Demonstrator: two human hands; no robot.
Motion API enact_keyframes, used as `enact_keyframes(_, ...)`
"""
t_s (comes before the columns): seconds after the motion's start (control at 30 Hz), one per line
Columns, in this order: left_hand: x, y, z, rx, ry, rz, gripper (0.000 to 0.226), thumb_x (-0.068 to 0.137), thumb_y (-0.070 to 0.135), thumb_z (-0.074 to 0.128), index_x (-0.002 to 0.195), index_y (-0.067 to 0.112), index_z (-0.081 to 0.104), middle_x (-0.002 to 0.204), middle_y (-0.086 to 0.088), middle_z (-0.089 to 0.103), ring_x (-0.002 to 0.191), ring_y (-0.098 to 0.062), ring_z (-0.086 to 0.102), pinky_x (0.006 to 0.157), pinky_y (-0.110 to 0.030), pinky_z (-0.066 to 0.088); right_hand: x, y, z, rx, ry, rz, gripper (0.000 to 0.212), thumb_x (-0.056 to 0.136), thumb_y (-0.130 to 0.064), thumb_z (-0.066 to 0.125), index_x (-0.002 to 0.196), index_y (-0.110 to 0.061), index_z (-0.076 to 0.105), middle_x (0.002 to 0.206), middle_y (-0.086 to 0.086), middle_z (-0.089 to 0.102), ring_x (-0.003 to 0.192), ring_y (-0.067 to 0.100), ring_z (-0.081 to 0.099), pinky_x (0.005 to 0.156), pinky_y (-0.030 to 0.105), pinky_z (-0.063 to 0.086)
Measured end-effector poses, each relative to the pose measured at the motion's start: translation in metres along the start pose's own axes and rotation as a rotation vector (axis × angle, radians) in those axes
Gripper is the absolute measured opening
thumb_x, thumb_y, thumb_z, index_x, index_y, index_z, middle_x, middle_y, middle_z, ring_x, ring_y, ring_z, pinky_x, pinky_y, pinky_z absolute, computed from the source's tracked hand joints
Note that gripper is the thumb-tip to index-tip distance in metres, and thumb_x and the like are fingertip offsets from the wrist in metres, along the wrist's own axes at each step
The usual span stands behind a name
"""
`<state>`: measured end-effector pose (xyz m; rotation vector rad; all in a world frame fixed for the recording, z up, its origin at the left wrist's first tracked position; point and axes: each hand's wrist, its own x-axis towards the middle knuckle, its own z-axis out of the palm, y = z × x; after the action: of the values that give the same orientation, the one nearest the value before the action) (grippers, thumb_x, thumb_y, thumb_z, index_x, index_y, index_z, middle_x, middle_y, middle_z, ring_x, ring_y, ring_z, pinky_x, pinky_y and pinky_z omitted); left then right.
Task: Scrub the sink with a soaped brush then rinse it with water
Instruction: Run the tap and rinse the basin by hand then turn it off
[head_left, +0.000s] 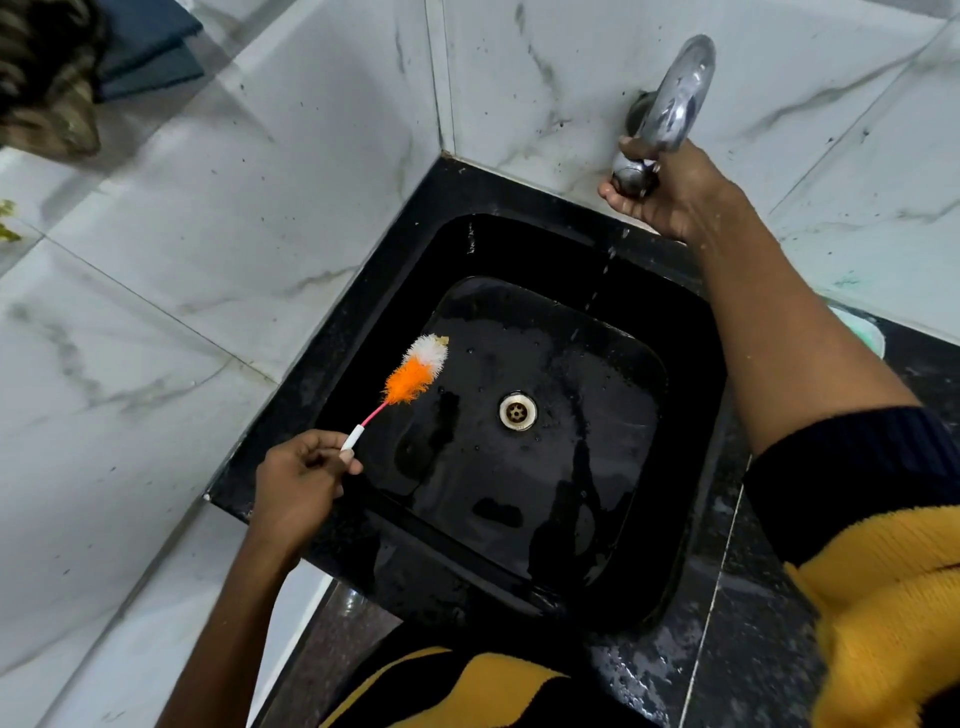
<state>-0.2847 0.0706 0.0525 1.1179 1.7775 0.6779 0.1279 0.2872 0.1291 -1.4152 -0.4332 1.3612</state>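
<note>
- Running along the left of the view, white marble-veined wall tiles (156, 291) are seen, with folded dark blue cloth (150, 47) at the top left corner.
- The left hand (298, 483) is held over the lower left rim of the sink; its fingers and thumb are curled round the white grip of the brush handle.
- A slim bottle-type brush with a pink wire stem and orange-and-white bristles (413, 371) is held by that grip, angled up and to the right. The bristle head is positioned over the left part of the basin floor; contact with the floor cannot be confirmed.
- A square, glossy black sink (691, 467) is set in a dark speckled stone counter (748, 623). The basin surface is wet, and droplets are visible on the floor.
- A round metal drain (518, 411) is located at the centre of the basin floor, well apart from the bristles.
- A chrome wall-mounted tap (675, 98) is fitted on the tiled wall above the far right edge of the sink.
- The right hand (670, 197) is cupped under the spout end of the tap, with fingers curled round it. A thin line of water drops is seen between this hand and the basin.
</note>
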Motion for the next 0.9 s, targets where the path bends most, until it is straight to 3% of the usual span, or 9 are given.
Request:
enact_keyframes(0.3, 0.0, 0.0, 0.002, 0.019, -0.009, 0.004, 0.014, 0.094, 0.005, 0.063, 0.091, 0.016, 0.072, 0.072, -0.002, 0.073, 0.055, -0.013, 0.052, 0.049, -0.022, 0.041, -0.001, 0.006, 0.001, -0.02, -0.041, -0.008, 0.007, 0.092, -0.01, 0.059, 0.092, -0.008, 0.053, 0.053, 0.004, 0.044, 0.05, 0.017, 0.053, 0.069, 0.033, 0.054)
enact_keyframes(0.53, -0.002, 0.0, 0.002, 0.029, -0.007, 0.004, 0.013, 0.093, 0.005, 0.063, 0.091, 0.015, 0.072, 0.071, -0.002, 0.073, 0.052, -0.012, 0.05, 0.049, -0.02, 0.041, -0.004, 0.009, 0.003, -0.263, -0.006, -0.074, 0.021, 0.094, -0.027, 0.055, 0.083, -0.011, 0.047, 0.06, 0.005, 0.048, 0.05, 0.019, 0.052, 0.052, 0.028, 0.046)
enact_keyframes(0.67, -0.004, 0.002, 0.003, 0.021, -0.001, -0.001, 0.012, 0.094, 0.004, 0.063, 0.091, 0.012, 0.072, 0.071, -0.003, 0.072, 0.049, -0.007, 0.049, 0.045, -0.014, 0.04, -0.007, 0.011, 0.008, -0.375, 0.061, -0.125, 0.02, 0.094, -0.024, 0.052, 0.079, -0.012, 0.048, 0.064, 0.007, 0.051, 0.047, 0.017, 0.048, 0.047, 0.026, 0.041)
enact_keyframes(0.77, -0.004, 0.002, 0.003, 0.016, -0.002, -0.005, 0.012, 0.094, 0.003, 0.062, 0.092, 0.012, 0.071, 0.071, -0.004, 0.072, 0.05, -0.009, 0.049, 0.045, -0.014, 0.04, -0.008, 0.013, 0.015, -0.462, 0.135, -0.175, 0.016, 0.088, -0.022, 0.053, 0.075, -0.015, 0.048, 0.061, 0.005, 0.05, 0.044, 0.015, 0.046, 0.044, 0.022, 0.038)
enact_keyframes(0.9, -0.004, 0.0, 0.002, 0.0, -0.002, -0.01, 0.014, 0.094, 0.004, 0.063, 0.091, 0.014, 0.071, 0.07, -0.003, 0.072, 0.053, -0.012, 0.05, 0.049, -0.021, 0.04, -0.012, 0.015, 0.019, -0.593, 0.219, -0.223, 0.015, 0.076, -0.033, 0.055, 0.077, -0.018, 0.052, 0.065, 0.002, 0.055, 0.047, 0.016, 0.051, 0.043, 0.021, 0.041)
